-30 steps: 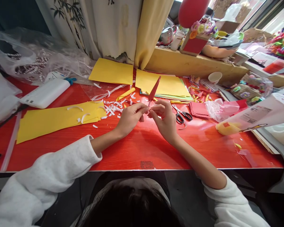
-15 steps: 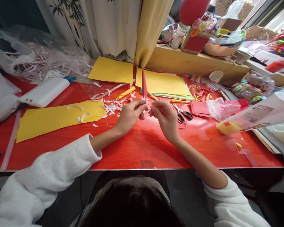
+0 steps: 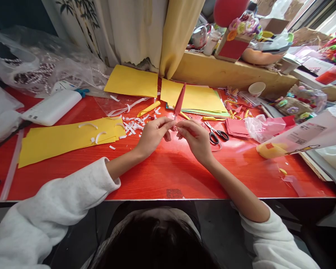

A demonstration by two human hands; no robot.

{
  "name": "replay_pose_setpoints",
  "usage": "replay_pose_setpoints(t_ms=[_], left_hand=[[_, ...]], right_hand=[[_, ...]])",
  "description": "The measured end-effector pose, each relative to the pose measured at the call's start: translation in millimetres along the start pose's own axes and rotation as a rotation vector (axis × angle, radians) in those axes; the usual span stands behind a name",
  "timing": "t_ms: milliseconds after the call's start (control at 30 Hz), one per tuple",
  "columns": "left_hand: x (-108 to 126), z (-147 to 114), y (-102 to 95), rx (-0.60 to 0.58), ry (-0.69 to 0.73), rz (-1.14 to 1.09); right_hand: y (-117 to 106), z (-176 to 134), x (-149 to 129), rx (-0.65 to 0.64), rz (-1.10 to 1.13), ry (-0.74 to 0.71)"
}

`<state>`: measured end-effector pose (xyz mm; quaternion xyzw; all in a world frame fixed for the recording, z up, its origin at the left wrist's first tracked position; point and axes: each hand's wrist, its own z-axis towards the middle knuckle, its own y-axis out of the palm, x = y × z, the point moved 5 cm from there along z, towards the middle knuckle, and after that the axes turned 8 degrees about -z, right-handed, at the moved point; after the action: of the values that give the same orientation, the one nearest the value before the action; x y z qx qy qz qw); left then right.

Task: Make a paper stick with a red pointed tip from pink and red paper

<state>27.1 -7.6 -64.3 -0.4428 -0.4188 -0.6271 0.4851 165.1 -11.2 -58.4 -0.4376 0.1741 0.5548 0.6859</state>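
A pointed red paper cone (image 3: 180, 99) stands up between my hands, its narrow tip toward the curtain. My left hand (image 3: 156, 133) pinches its lower end between thumb and fingers. From the other side my right hand (image 3: 195, 139) is closed at the same end, its fingertips almost touching the left ones. What exactly lies between the fingertips is partly hidden. Just right of my right hand lie black-handled scissors (image 3: 218, 135). Small white paper scraps (image 3: 133, 126) are scattered left of the hands, near a rolled yellow paper piece (image 3: 148, 109).
Yellow paper sheets lie at the back left (image 3: 133, 81) and back middle (image 3: 197, 96), with yellow strips (image 3: 61, 140) at the left. Red paper pieces (image 3: 236, 127) and a white bag (image 3: 305, 130) are at the right. A white power strip (image 3: 53, 107) lies at the left.
The red paper cone has tilted, its tip swinging to the right, and shows more of its side. Both hands stay in nearly the same place.
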Motion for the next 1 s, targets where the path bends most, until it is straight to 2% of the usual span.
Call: replay_pose_setpoints(t_ms=[200, 667, 1000], left_hand=[[0.9, -2.0, 2.1, -0.031, -0.032, 0.007], [-7.8, -2.9, 2.7, -0.089, -0.012, 0.069], [-7.9, -2.7, 1.4, -0.045, -0.017, 0.063]], right_hand=[[-0.4, -0.4, -1.9, 0.040, -0.046, -0.040], [-3.0, -1.9, 5.0, 0.065, -0.113, -0.004], [-1.1, -2.5, 3.8, 0.038, -0.169, -0.013]])
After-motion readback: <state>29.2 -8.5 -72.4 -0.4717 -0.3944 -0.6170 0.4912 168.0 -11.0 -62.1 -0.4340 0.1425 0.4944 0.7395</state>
